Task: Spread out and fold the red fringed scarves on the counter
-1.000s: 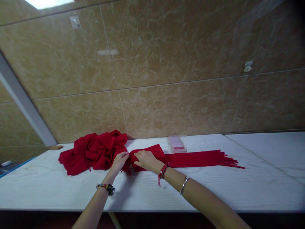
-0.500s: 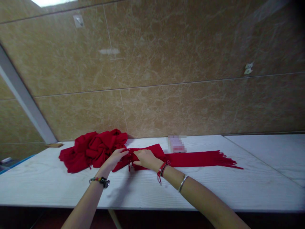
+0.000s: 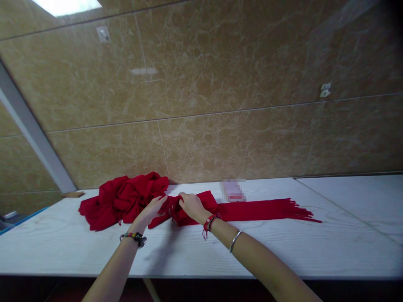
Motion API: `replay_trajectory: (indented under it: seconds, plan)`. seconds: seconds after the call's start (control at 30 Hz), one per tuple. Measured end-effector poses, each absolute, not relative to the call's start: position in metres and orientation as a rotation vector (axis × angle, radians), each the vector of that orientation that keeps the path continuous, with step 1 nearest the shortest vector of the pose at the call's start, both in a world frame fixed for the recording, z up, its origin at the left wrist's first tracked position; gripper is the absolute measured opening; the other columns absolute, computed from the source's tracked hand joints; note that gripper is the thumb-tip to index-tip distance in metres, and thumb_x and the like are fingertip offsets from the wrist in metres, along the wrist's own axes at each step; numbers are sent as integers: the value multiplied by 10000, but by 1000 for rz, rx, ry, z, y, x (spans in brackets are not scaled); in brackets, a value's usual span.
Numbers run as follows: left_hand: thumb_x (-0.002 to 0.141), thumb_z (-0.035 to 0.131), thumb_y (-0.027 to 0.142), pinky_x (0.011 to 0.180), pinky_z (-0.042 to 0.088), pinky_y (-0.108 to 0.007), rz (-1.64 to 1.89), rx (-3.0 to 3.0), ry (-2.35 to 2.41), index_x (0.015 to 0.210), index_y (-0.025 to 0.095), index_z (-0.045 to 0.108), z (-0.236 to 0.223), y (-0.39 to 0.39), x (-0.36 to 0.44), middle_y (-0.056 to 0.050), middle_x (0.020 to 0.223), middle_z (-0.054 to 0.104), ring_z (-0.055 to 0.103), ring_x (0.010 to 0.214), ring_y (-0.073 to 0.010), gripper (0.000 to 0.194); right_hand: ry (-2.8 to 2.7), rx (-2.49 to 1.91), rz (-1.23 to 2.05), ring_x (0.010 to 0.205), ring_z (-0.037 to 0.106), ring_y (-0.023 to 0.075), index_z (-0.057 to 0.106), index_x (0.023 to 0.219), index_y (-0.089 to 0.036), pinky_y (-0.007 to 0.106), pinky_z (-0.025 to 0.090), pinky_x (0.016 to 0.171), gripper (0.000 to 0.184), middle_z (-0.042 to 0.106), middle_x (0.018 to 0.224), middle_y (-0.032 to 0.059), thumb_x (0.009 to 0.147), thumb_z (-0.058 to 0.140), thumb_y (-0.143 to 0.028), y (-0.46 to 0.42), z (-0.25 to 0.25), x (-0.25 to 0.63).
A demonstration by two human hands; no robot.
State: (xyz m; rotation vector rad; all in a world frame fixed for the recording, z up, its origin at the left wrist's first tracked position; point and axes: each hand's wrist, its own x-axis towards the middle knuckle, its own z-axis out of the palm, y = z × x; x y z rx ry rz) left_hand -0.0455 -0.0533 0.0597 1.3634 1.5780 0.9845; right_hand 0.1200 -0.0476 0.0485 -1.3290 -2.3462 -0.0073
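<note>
A red fringed scarf (image 3: 258, 210) stretches along the white table, its tasselled end spread out to the right. Its left part is folded over, and both of my hands are on the cloth there. My left hand (image 3: 153, 211) grips the left side of this folded portion, near some dangling fringe. Close by, my right hand (image 3: 192, 206) has its fingers closed on the fabric, the thumb toward the other hand. Left of my hands lies a crumpled heap of red cloth (image 3: 127, 197); where it meets the folded piece is hard to make out.
A blurred pinkish packet (image 3: 233, 191) lies behind the scarf, near the tiled wall (image 3: 220, 142). At the table's far left corner is a small wooden piece (image 3: 73, 194). The white table (image 3: 201, 256) has its front edge close to me.
My right hand has shifted slightly left and up, bunching the cloth closer to my left hand. The scarf's fringed right end stays where it was. The view has tilted a little.
</note>
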Motion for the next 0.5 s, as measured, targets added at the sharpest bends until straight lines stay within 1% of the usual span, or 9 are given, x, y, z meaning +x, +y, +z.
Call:
replay_trajectory:
  seconds: [0.07,0.1,0.17,0.23,0.3,0.4,0.5]
  plan:
    - [729,468,392,529,415,-227,983,1343,1535,788,169,524,60,-53,-44,5,667,600,555,586,-116,237,-2348,-1279,14,855,604,186,458,1153,-179,259,437,678,327,646,920,91,832,402,-206,-46,49,122]
    - [714,491,384,504,396,-218,979,1344,1522,773,167,531,60,-53,-43,10,645,596,546,568,-113,228,-2363,-1239,27,865,600,188,456,1159,-186,262,437,686,348,642,940,89,811,433,-202,-46,48,122]
    - [671,547,362,458,353,-201,979,1354,1515,740,163,543,62,-51,-39,23,602,585,529,540,-109,210,-2385,-1182,54,868,597,196,504,1100,-182,276,435,704,320,641,949,94,783,464,-184,-47,46,120]
    - [638,578,351,435,323,-192,993,1368,1522,703,159,548,65,-50,-36,33,564,569,517,525,-107,205,-2358,-1195,91,846,601,200,560,1004,-166,288,434,711,249,650,908,103,787,439,-157,-48,43,116]
    - [634,575,370,448,336,-193,1010,1383,1514,693,156,554,70,-50,-35,27,568,577,526,542,-112,223,-2301,-1249,110,825,605,197,581,961,-153,291,435,706,246,656,869,111,801,394,-134,-45,43,115]
    - [685,492,443,520,400,-219,1078,1472,1522,791,147,578,77,-49,-32,-23,700,635,579,648,-143,325,-2083,-1273,207,832,596,171,589,967,-152,267,429,725,287,655,903,96,791,367,-108,-31,50,128]
    - [746,381,464,619,444,-267,1160,1646,1579,938,138,562,81,-46,-21,-83,914,638,596,807,-182,420,-1598,-1135,430,839,576,146,616,917,-152,244,417,756,296,652,924,66,743,379,-115,-13,62,165]
